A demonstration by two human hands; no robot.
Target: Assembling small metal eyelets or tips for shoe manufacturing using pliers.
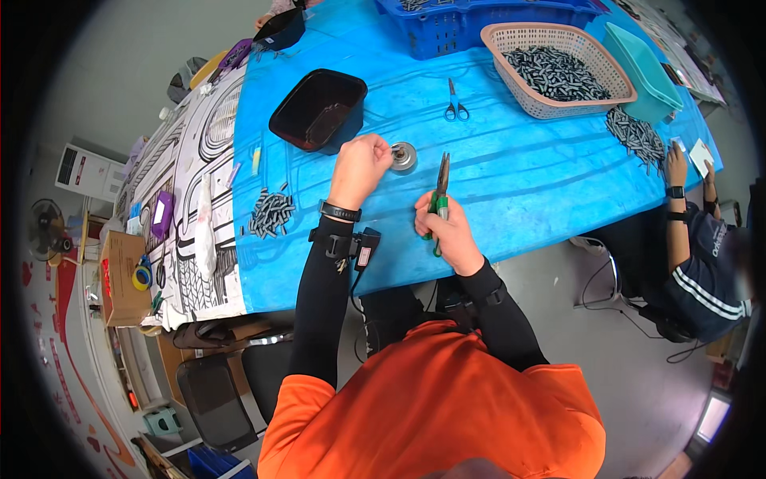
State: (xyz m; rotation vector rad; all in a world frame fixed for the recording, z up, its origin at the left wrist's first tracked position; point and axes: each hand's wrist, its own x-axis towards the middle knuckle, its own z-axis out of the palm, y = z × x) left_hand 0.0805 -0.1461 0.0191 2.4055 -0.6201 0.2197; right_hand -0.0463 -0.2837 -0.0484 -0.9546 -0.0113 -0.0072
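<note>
My left hand (pixel 361 172) is closed in a pinch beside a small round metal tin (pixel 407 163) with a dark centre. A tiny dark piece seems to show at the fingertips, too small to name. In my right hand (pixel 455 235) are green-handled needle-nose pliers (pixel 444 177), their jaws pointing away from me over the table, to the right of the tin. The jaws look nearly together, with nothing visible between them. A pile of small dark grey tubular pieces (pixel 272 213) lies left of my left wrist. Just beyond my left hand stands a black plastic bin (pixel 318 112).
Scissors (pixel 455 108) lie on the blue table cover (pixel 527 172). A pink basket (pixel 511 90) of small dark pieces, a teal basket (pixel 642 73) and a blue crate (pixel 447 32) stand at the far side. Another person's hand (pixel 676 166) is beside a second pile (pixel 636 137) at right.
</note>
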